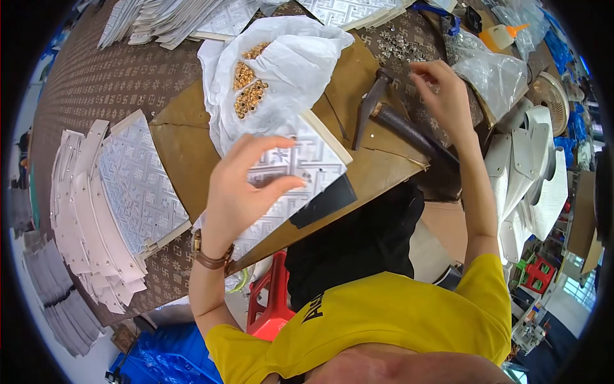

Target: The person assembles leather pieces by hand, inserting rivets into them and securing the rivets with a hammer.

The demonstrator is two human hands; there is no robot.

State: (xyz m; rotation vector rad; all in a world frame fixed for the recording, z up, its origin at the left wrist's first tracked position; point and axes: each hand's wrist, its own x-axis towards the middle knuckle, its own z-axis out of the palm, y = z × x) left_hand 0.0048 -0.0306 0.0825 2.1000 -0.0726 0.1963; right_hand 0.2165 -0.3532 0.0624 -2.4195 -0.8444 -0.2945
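My left hand [238, 182] grips a flat panel [320, 150] with a grey-white geometric pattern and a pale edge strip, its thumb and fingers on the patterned face. A black slab [326, 203] lies partly under the panel. My right hand [444, 96] is raised beside a scatter of small silver metal pieces [400, 46]. Its thumb and fingertips are curled close together; whatever is between them is too small to make out. Below that hand lies a hammer [409, 134] with a dark head and handle. Gold-coloured small fittings [249, 96] sit in a white plastic bag [294, 70].
Brown cardboard [182, 137] covers part of the patterned tablecloth [160, 83]. Stacked studded panels [96, 205] stand at left, more panels [173, 19] at the back. At right are a clear bag [495, 77], a glue bottle [499, 37] and white pieces [527, 173]. A red stool [272, 301] is below.
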